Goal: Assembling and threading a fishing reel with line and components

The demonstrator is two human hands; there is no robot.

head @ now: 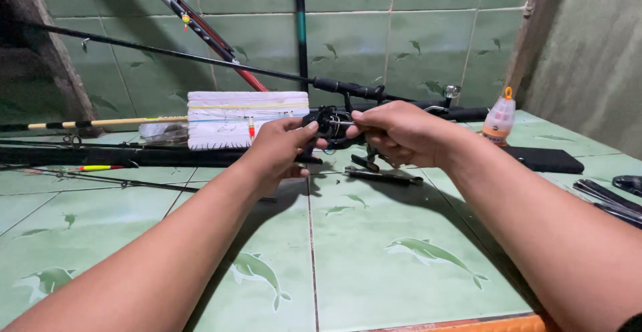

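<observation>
**Both hands on the reel, fiddly bit in progress**

Nearest the camera it's just two forearms stretched out over the green dolphin-print tiled counter (374,265). Follow them up and both hands meet over the middle of the counter on a black spinning reel (329,125) mounted on a dark fishing rod (200,59), held up off the tiles. Left hand (277,148) has its fingers curled closed on the reel's left side. Right hand (400,133) is pinching something thin and silvery at the reel with thumb and forefinger, other fingers wrapped underneath. Looks to me like the step in hand is working a small part or the line at the reel; next move calls for a steady left grip and fine pinch control, I'd guess.

Just below the hands a small dark tool (382,176) lies on the tiles. Further back: a white foam block (231,121) wound with rigs, a small orange-capped bottle (499,118) near the far right edge, and more rods leaning on the tiled wall (428,31).
</observation>
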